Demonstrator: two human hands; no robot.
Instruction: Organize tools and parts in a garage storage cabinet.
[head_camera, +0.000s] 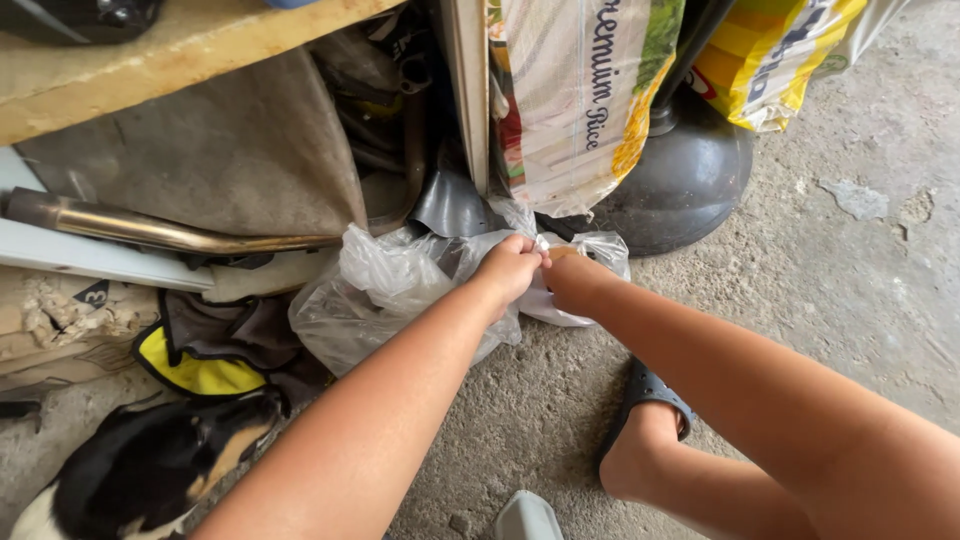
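Fingers of left hand (510, 268) and right hand (572, 280) seemingly buried in plastic bag (385, 290).

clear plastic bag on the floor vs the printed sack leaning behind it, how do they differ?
The clear plastic bag is see-through, crumpled and slumped on the concrete floor; the printed sack is opaque, patterned and stands upright. Both hands, the left hand and the right hand, pinch the clear plastic bag at its top; neither touches the printed sack. The sack looks full and taut, the bag loose. Both sit under the wooden shelf.
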